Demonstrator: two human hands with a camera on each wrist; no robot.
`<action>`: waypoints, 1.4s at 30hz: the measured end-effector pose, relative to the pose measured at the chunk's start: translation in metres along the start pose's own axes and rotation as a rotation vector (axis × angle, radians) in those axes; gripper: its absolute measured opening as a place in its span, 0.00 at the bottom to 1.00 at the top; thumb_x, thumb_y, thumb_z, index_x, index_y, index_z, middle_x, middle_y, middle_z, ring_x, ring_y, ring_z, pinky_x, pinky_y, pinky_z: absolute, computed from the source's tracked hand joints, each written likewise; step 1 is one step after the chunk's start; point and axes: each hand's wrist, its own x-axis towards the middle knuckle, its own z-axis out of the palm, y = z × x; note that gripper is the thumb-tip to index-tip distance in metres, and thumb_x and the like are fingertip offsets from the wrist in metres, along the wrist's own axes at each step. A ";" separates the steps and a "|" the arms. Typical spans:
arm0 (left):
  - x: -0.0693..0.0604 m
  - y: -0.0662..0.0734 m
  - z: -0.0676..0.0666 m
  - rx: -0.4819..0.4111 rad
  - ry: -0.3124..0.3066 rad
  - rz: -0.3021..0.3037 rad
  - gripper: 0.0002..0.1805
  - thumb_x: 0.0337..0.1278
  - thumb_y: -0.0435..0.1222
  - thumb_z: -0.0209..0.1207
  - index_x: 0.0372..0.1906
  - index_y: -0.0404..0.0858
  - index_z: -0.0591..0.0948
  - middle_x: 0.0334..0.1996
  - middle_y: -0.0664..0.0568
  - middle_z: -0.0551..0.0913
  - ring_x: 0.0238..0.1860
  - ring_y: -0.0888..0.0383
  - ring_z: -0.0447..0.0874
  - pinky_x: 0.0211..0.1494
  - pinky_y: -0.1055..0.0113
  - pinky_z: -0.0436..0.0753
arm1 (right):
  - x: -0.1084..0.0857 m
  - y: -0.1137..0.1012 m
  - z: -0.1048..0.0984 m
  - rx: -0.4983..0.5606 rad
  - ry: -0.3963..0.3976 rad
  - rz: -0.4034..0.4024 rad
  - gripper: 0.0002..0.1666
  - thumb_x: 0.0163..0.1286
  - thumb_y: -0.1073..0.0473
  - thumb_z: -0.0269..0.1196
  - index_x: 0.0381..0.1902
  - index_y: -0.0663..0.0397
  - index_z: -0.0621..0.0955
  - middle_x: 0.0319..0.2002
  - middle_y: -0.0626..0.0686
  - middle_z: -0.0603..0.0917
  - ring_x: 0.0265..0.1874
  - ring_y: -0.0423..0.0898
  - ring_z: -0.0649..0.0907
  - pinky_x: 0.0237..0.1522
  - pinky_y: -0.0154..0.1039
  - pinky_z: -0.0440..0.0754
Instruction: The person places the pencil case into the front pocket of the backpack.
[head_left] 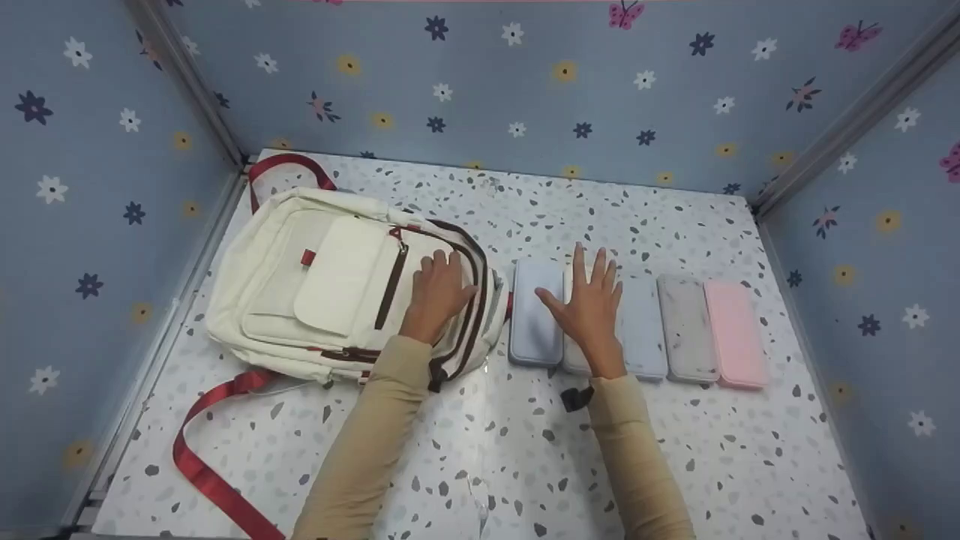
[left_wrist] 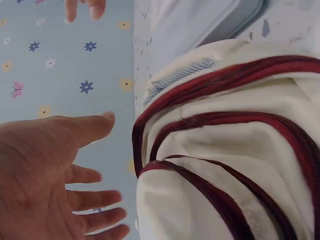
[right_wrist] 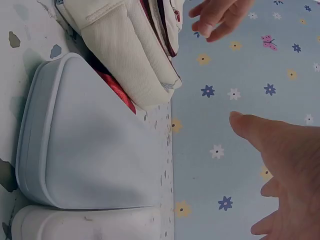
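A cream backpack [head_left: 341, 277] with dark red zips lies flat on the left of the table. Over its top end hovers my left hand [head_left: 439, 289], fingers loosely extended and apart from the fabric in the left wrist view. My right hand [head_left: 592, 311] is spread above a row of slim rectangular cases and holds nothing. From left to right these are a blue case [head_left: 536, 315], a whitish case [head_left: 576, 358] partly hidden by the hand, a light blue case [head_left: 643, 330], a grey marbled case [head_left: 686, 330] and a pink case [head_left: 736, 334].
Red straps [head_left: 217, 480] trail from the backpack onto the speckled white table [head_left: 480, 450]. Flowered blue panels [head_left: 495, 90] wall in the back and both sides. A small black item [head_left: 576, 399] shows beside the right cuff.
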 end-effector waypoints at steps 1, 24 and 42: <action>-0.001 -0.001 0.002 -0.004 -0.006 0.001 0.33 0.59 0.47 0.61 0.62 0.29 0.68 0.55 0.33 0.71 0.55 0.37 0.70 0.53 0.47 0.75 | 0.000 0.001 0.000 0.009 0.001 0.005 0.58 0.60 0.31 0.60 0.76 0.48 0.48 0.75 0.66 0.45 0.73 0.67 0.47 0.68 0.66 0.48; -0.020 -0.015 0.010 -0.148 -0.121 -0.044 0.07 0.58 0.23 0.46 0.35 0.29 0.76 0.33 0.34 0.80 0.34 0.41 0.80 0.38 0.49 0.78 | -0.011 0.015 0.007 0.410 0.050 0.070 0.52 0.61 0.42 0.66 0.74 0.57 0.55 0.71 0.64 0.58 0.72 0.59 0.58 0.72 0.51 0.56; -0.020 -0.020 -0.040 -0.256 -0.173 -0.036 0.18 0.53 0.22 0.41 0.17 0.43 0.55 0.15 0.56 0.47 0.19 0.60 0.43 0.22 0.66 0.52 | -0.019 0.012 0.012 0.465 0.021 0.095 0.52 0.62 0.42 0.65 0.74 0.56 0.54 0.72 0.60 0.58 0.72 0.55 0.58 0.72 0.49 0.55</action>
